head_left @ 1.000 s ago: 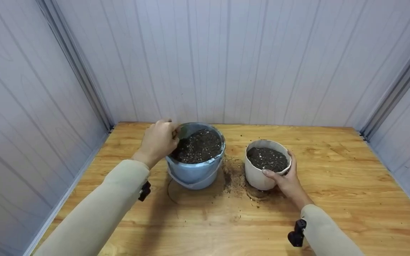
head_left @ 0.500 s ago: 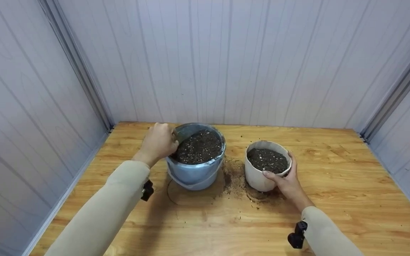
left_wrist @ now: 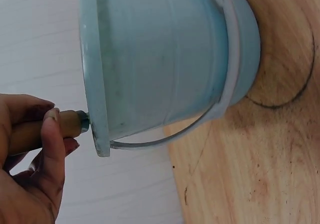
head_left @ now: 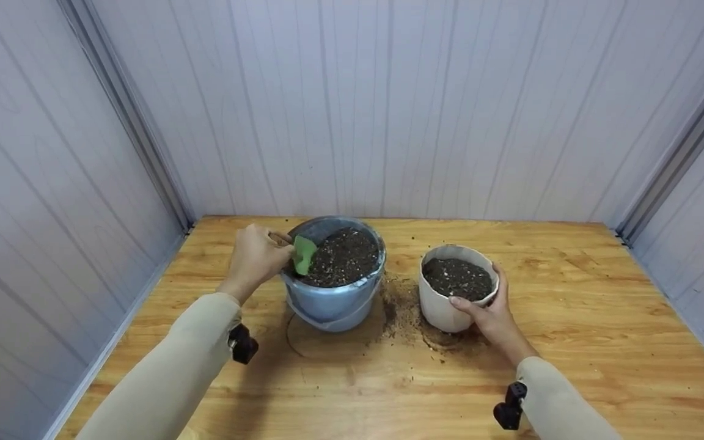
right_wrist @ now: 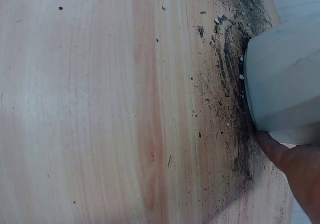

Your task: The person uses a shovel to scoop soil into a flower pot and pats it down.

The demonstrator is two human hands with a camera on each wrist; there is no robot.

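Observation:
My left hand [head_left: 257, 253] grips the wooden handle of a small garden trowel [head_left: 304, 255] at the left rim of a light blue bucket [head_left: 330, 305]. The trowel's green blade shows inside the bucket, beside the dark soil [head_left: 349, 260]. In the left wrist view the thumb and fingers wrap the trowel handle [left_wrist: 70, 124], close to the bucket rim. To the right stands a whitish pot [head_left: 442, 308], filled with soil to a little below its rim. My right hand [head_left: 500, 318] holds the pot's right side, thumb over the near rim. The far fingers are partly hidden behind it.
Spilled soil [head_left: 402, 302] lies on the wooden table [head_left: 572, 305] between bucket and pot, and around the pot's base. The bucket's handle [left_wrist: 145, 144] hangs down on its near side. Pale panel walls [head_left: 358, 110] enclose the table at the back and both sides.
My left hand has shifted slightly left and toward me, and the trowel's green blade has come into clear view inside the bucket. The right hand keeps its hold on the pot.

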